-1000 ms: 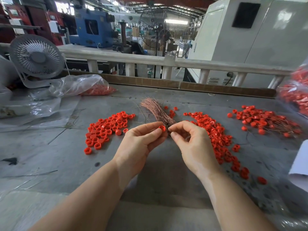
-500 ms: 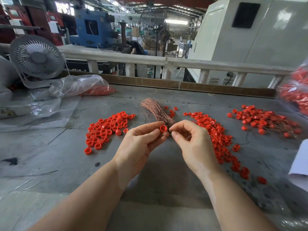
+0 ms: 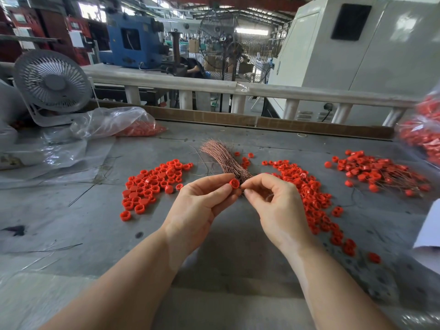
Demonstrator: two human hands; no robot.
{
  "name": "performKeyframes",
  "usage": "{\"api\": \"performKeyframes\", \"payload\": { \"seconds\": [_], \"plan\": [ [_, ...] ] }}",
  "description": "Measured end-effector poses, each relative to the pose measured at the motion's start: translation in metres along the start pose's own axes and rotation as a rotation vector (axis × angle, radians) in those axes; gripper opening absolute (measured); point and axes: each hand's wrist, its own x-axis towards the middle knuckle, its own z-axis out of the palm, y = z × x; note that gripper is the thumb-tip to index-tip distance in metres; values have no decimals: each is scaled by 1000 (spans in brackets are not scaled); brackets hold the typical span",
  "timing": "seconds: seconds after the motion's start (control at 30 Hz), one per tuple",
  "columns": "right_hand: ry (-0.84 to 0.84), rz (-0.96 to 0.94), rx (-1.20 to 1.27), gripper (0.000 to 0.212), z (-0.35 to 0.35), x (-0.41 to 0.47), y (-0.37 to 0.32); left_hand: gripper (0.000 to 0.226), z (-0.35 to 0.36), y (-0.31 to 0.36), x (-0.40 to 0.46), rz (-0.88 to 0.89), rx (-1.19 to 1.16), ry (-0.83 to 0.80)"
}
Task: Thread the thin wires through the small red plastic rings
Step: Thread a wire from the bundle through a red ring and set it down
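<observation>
A small red ring [image 3: 234, 183] is held upright at fingertip height. Behind it, a bundle of copper-coloured wires [image 3: 223, 160] is fanned out on the table.

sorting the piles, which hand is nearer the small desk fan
Left. The left hand is on the same side as the desk fan, though well short of it toward the camera. The right hand sits farther right, beyond the held red ring.

A single wide-angle view from a camera worn on the person's head, looking forward and down across a grey table [image 3: 238, 270]. Both forearms reach in from the bottom edge, close to the lens; a factory hall fills the background.
</observation>
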Motion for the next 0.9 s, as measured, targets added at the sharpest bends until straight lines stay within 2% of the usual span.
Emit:
{"api": "performKeyframes", "payload": {
  "seconds": [0.17, 0.57, 0.9],
  "plan": [
    [-2, 0, 3, 20, 0, 0, -1, 19, 0, 0, 0, 0, -7, -7],
    [23, 29, 70, 16, 0, -1, -4, 16, 0, 1, 1, -58, -91, -12],
    [25, 35, 36, 14, 0, -1, -5, 19, 0, -1, -2, 17, 18, -30]
  ]
}}
